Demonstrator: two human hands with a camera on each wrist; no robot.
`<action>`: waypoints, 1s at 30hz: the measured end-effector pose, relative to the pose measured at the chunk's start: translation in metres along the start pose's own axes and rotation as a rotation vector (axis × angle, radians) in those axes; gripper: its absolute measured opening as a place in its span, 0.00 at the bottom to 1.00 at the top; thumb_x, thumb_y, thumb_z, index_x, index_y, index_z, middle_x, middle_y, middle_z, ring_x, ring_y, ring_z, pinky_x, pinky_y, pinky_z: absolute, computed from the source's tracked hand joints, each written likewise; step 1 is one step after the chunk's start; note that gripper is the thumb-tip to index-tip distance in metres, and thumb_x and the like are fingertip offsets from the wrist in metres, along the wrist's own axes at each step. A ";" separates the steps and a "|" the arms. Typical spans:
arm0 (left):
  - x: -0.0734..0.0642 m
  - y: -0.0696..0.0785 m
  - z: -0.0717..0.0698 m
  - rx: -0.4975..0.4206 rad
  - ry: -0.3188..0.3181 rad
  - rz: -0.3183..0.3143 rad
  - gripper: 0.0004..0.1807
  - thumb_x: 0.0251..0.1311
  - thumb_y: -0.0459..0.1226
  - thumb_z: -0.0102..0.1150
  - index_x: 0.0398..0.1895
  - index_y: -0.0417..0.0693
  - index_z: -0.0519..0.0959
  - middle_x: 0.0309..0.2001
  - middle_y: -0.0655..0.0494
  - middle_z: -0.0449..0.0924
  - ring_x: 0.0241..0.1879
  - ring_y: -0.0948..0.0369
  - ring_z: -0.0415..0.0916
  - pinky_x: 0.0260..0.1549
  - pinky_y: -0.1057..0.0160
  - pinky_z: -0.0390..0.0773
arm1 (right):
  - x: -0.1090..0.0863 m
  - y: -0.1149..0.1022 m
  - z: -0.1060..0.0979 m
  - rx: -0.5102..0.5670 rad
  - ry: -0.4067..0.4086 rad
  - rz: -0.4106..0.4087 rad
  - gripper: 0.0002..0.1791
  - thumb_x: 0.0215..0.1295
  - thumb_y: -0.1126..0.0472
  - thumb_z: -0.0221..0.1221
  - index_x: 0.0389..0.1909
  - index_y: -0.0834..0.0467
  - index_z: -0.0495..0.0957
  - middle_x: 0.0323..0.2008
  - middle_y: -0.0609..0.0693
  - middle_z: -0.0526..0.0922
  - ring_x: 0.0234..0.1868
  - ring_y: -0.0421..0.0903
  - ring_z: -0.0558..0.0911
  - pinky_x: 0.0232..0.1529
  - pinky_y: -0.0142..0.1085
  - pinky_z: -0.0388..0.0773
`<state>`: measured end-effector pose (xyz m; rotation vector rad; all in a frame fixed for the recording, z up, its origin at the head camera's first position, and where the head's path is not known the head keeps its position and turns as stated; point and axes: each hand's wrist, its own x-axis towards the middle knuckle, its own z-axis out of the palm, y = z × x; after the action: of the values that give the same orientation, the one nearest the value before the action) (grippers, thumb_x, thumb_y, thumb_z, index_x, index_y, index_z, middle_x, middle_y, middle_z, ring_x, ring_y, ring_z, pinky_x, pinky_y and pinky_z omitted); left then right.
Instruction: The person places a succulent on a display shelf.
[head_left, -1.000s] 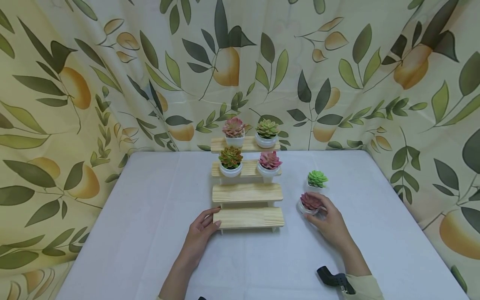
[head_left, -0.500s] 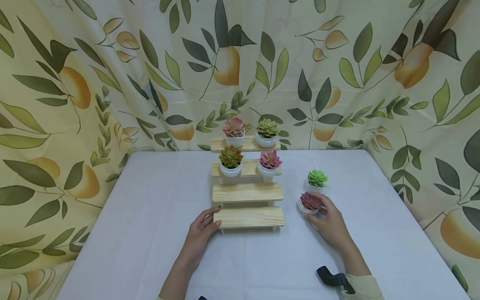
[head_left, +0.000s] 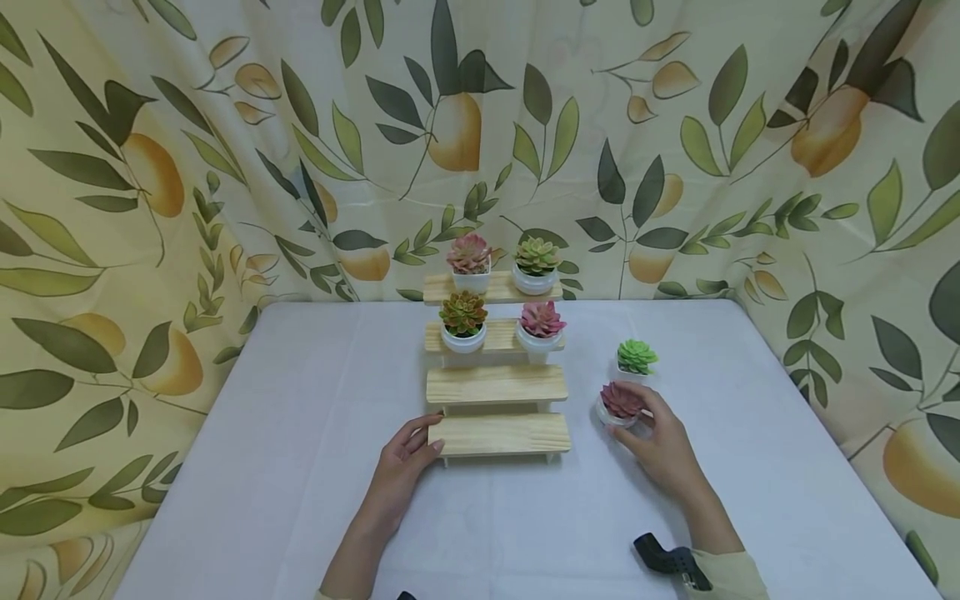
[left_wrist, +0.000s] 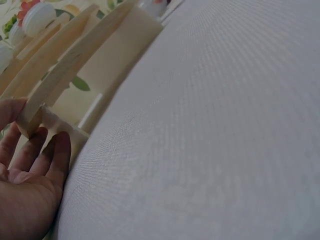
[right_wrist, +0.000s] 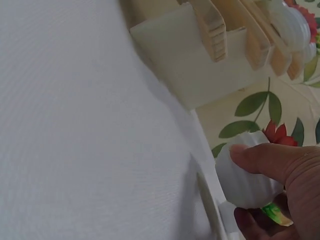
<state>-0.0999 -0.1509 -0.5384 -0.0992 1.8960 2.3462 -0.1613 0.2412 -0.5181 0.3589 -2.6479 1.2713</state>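
Note:
A four-step wooden plant stand [head_left: 497, 435] is in the middle of the head view. My left hand [head_left: 399, 475] grips the left end of its lowest step; in the left wrist view the thumb [left_wrist: 11, 111] lies on the board and the fingers curl beneath it. To the stand's right, my right hand [head_left: 666, 450] holds a dark red potted succulent [head_left: 621, 402] by its round white pot [right_wrist: 247, 175], thumb on one side and fingers on the other. Just behind it stands a bright green succulent [head_left: 636, 357] in a white pot.
The top step bears a pink succulent [head_left: 468, 254] and a pale green succulent [head_left: 536, 257]. On the step below are an orange-green succulent [head_left: 462, 314] and a deep pink succulent [head_left: 541, 320]. A white cloth covers the table [head_left: 300, 400]; a leaf-and-fruit patterned curtain [head_left: 570, 50] hangs behind.

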 end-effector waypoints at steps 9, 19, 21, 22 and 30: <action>0.002 -0.002 -0.001 -0.012 -0.003 0.008 0.28 0.67 0.38 0.68 0.69 0.44 0.74 0.73 0.52 0.69 0.71 0.55 0.67 0.66 0.63 0.68 | 0.004 -0.018 -0.007 0.029 -0.007 -0.030 0.42 0.57 0.74 0.74 0.71 0.55 0.69 0.65 0.57 0.74 0.62 0.56 0.74 0.60 0.62 0.75; 0.002 -0.001 -0.001 -0.009 -0.007 0.011 0.28 0.68 0.38 0.68 0.69 0.45 0.74 0.73 0.51 0.69 0.71 0.55 0.67 0.66 0.63 0.69 | 0.007 -0.035 -0.016 0.002 0.016 -0.116 0.42 0.56 0.74 0.74 0.71 0.56 0.70 0.63 0.54 0.76 0.61 0.52 0.75 0.57 0.17 0.67; 0.001 -0.001 -0.001 -0.010 -0.008 0.012 0.28 0.68 0.38 0.68 0.69 0.45 0.74 0.73 0.52 0.69 0.71 0.56 0.67 0.66 0.63 0.68 | 0.008 -0.039 -0.018 0.000 0.019 -0.125 0.42 0.56 0.73 0.75 0.71 0.56 0.70 0.63 0.54 0.76 0.61 0.53 0.75 0.57 0.17 0.66; 0.001 -0.001 -0.001 -0.009 -0.009 0.013 0.28 0.68 0.38 0.68 0.69 0.45 0.74 0.73 0.51 0.69 0.71 0.55 0.67 0.67 0.63 0.68 | 0.008 -0.041 -0.019 -0.002 0.020 -0.127 0.42 0.56 0.73 0.75 0.71 0.56 0.70 0.63 0.54 0.76 0.61 0.53 0.75 0.57 0.16 0.66; 0.001 -0.001 0.000 -0.015 -0.003 0.007 0.27 0.67 0.38 0.68 0.68 0.47 0.75 0.73 0.51 0.68 0.72 0.56 0.65 0.67 0.62 0.67 | 0.009 -0.060 -0.024 0.010 0.010 -0.152 0.42 0.56 0.71 0.76 0.71 0.55 0.71 0.64 0.52 0.77 0.62 0.50 0.75 0.58 0.18 0.67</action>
<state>-0.1003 -0.1509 -0.5398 -0.0905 1.8811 2.3642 -0.1510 0.2227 -0.4566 0.5424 -2.5511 1.2366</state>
